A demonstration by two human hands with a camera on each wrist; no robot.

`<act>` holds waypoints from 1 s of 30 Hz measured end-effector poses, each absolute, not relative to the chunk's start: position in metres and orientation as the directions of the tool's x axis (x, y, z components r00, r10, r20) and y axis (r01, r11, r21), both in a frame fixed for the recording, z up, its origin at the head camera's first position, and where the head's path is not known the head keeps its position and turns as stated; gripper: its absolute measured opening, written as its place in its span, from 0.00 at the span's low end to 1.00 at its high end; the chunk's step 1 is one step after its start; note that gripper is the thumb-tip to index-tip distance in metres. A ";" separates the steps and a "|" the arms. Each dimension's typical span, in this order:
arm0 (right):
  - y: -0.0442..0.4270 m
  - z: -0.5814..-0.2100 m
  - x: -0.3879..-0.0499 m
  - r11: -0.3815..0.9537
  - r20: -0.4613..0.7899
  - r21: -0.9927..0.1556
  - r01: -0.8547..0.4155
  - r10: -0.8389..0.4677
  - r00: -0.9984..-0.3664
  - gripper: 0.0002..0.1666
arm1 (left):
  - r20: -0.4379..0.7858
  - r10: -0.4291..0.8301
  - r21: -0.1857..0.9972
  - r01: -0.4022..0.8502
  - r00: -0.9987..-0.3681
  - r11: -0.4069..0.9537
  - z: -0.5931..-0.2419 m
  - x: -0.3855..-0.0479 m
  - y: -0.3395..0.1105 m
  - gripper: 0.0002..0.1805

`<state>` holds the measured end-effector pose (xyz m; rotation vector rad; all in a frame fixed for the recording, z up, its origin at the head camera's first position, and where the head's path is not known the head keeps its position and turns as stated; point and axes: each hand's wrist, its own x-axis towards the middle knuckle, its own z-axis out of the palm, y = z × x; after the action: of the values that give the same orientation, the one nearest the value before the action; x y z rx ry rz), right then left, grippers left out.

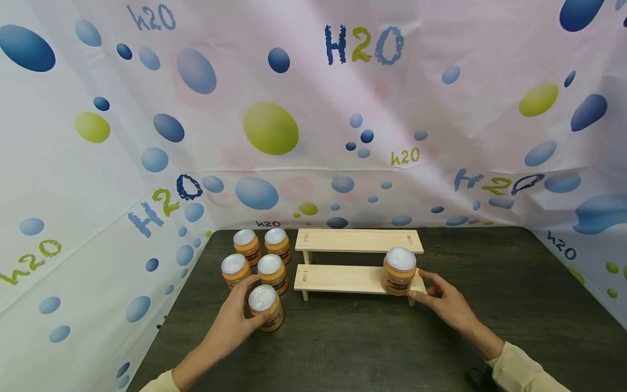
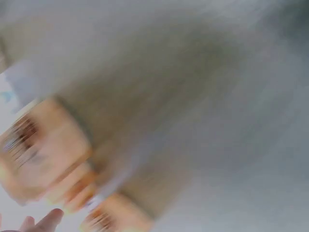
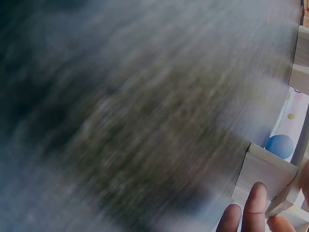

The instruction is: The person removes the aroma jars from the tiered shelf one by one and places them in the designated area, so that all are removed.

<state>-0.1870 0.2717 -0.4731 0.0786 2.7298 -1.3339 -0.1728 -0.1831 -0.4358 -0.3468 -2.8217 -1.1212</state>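
In the head view my left hand (image 1: 236, 322) holds the nearest orange jar (image 1: 271, 321), with thumb in front and fingers behind its pale lid. Right behind it stand several similar jars (image 1: 272, 275) grouped at the table's left. Another jar (image 1: 398, 277) stands upright toward the right end of the lower wooden shelf (image 1: 343, 279). My right hand (image 1: 444, 305) is beside that jar, its spread thumb and fingers at the shelf's end. In the right wrist view, fingers (image 3: 254, 208) extend by the shelf's leg (image 3: 265, 171). The left wrist view is blurred, with fingertips (image 2: 50, 220) low in the corner.
An upper wooden shelf (image 1: 357, 240) stands behind the lower one and bears no jars. Both rest on a dark table (image 1: 362, 348). A white sheet (image 1: 318, 81) with coloured dots and lettering hangs behind and along the sides. A dark item (image 1: 480, 377) lies by the right sleeve.
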 end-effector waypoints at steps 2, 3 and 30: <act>0.272 -0.473 -0.187 0.616 -0.113 -0.782 0.090 0.002 -0.994 0.47 | 0.194 0.201 0.621 0.278 -0.960 0.732 -0.420 -0.170 -0.180 0.42; 0.272 -0.473 -0.187 0.616 -0.112 -0.783 0.089 0.001 -0.994 0.47 | 0.206 0.215 0.609 0.297 -0.955 0.735 -0.411 -0.168 -0.178 0.42; 0.273 -0.476 -0.188 0.616 -0.112 -0.782 0.096 0.014 -0.994 0.47 | 0.120 0.734 0.967 0.247 -0.669 0.067 -0.372 -0.265 -0.017 0.42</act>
<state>-0.1882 0.2729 -0.4756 0.0936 2.7383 -1.3333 -0.2651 -0.0168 -0.3724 -1.2743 -2.5486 -2.1335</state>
